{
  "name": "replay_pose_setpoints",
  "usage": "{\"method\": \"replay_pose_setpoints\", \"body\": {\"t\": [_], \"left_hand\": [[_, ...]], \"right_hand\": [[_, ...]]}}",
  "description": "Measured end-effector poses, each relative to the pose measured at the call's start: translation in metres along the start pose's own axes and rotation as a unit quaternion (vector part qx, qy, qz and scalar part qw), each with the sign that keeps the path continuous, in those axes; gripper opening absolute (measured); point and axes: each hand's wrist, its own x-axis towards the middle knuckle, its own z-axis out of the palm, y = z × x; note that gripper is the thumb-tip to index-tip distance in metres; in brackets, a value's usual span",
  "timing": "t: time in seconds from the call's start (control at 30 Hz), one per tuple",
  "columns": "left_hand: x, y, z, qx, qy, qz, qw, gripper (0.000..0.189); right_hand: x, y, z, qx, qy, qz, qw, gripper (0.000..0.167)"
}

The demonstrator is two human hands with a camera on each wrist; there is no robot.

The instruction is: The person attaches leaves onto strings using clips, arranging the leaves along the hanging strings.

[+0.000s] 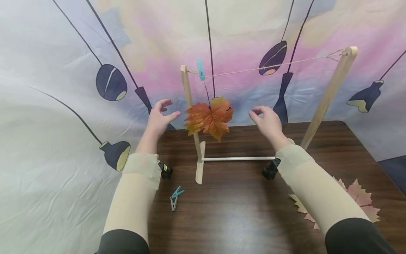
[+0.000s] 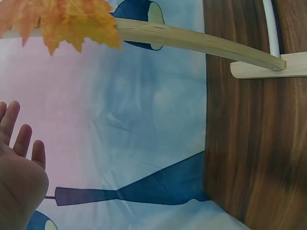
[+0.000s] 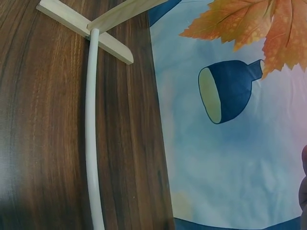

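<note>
Hanging between left grip and right grip: orange leaf, blue clip holding its stem. Left grip: spreading wide, just beside the leaf. Right grip: curling loosely, empty. Two clips: lying on desk, nearer the person than left grip. Pink leaf: lying nearer than right grip.

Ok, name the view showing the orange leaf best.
The head view: the orange leaf shows whole, hanging below the upper blue clothespin. Both wrist views show only part: the left's at the top left, the right's at the top right.
</note>
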Motion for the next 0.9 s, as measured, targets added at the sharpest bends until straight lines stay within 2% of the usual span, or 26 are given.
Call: {"method": "replay_pose_setpoints", "body": {"t": [0.13, 0.37, 0.57, 0.77, 0.9], "left_hand": [[-0.006, -0.012, 0.006, 0.008, -0.006, -0.009, 0.9999, 0.066], [-0.021, -0.043, 0.022, 0.012, -0.013, -0.027, 0.9995, 0.067], [-0.032, -0.059, 0.035, -0.001, -0.025, -0.047, 0.9986, 0.066], [-0.045, -0.074, 0.041, -0.018, -0.035, -0.072, 0.9967, 0.063], [-0.052, -0.088, 0.045, -0.003, -0.044, -0.080, 0.9959, 0.061]], "right_hand": [[-0.004, 0.006, -0.001, -0.001, -0.005, 0.007, 1.0000, 0.044], [-0.011, 0.018, 0.001, -0.004, -0.005, 0.019, 0.9998, 0.044], [-0.017, 0.028, 0.002, -0.012, 0.010, 0.019, 0.9997, 0.039], [-0.025, 0.038, 0.003, -0.021, 0.006, 0.019, 0.9996, 0.040], [-0.030, 0.047, 0.004, -0.019, 0.004, 0.030, 0.9994, 0.039]]}}
